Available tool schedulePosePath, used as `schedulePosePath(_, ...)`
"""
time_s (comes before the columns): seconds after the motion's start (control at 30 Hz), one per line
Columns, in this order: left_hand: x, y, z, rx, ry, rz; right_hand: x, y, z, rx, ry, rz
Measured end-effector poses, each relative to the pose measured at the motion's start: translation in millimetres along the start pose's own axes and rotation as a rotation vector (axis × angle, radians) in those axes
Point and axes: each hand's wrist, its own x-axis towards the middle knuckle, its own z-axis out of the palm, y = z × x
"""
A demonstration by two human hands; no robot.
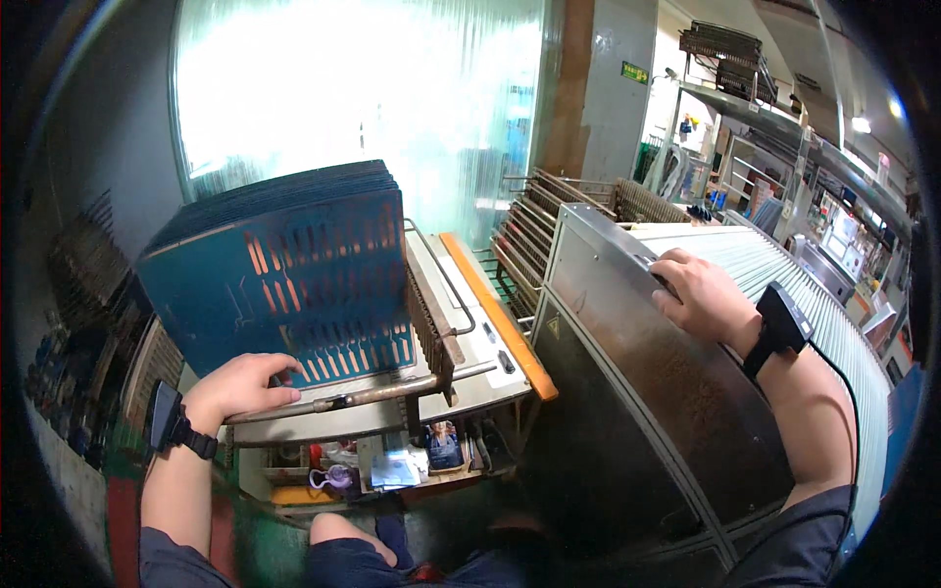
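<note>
Curving over a rusty metal rod [374, 396] and grey steel cabinet [642, 328], the left hand [247, 384] and right hand [704, 296], respectively, had unclear grips.

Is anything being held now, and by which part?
Cannot tell: left hand at the rack's front bar, right hand atop the metal cabinet.

Left grip [245, 387] low, fingers [281, 396] pointing inward; right grip [704, 296] higher, fingers curled; forearms [178, 500] spread wide.
</note>
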Motion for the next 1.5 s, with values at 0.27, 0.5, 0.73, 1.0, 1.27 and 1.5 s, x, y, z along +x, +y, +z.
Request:
schedulePosePath(0.27,17.3,-9.7,13.4,0.005,0.039,-0.001,5.3,-3.2,19.6,0.004,-0.033,0.048)
schedulePosePath(0.5,28.0,-23.6,32.9,-0.062,0.0,-0.004,12.6,9.7,38.9,-0.097,0.004,-0.021)
schedulePosePath(0.73,30.9,-19.2,36.9,-0.066,0.002,-0.056,9.5,10.8,52.4,-0.176,-0.017,0.005)
schedulePosePath(1.0,36.2,-6.5,30.3,0.146,-0.02,-0.097,12.9,14.6,42.9,-0.183,-0.034,-0.001)
schedulePosePath(1.27,28.9,-6.7,30.6,0.25,0.145,-0.071,12.9,20.9,41.1,-0.177,0.044,-0.071)
schedulePosePath(1.5,20.7,8.7,14.5,0.399,0.275,-0.093,-1.1,22.0,17.5,-0.006,-0.034,0.034)
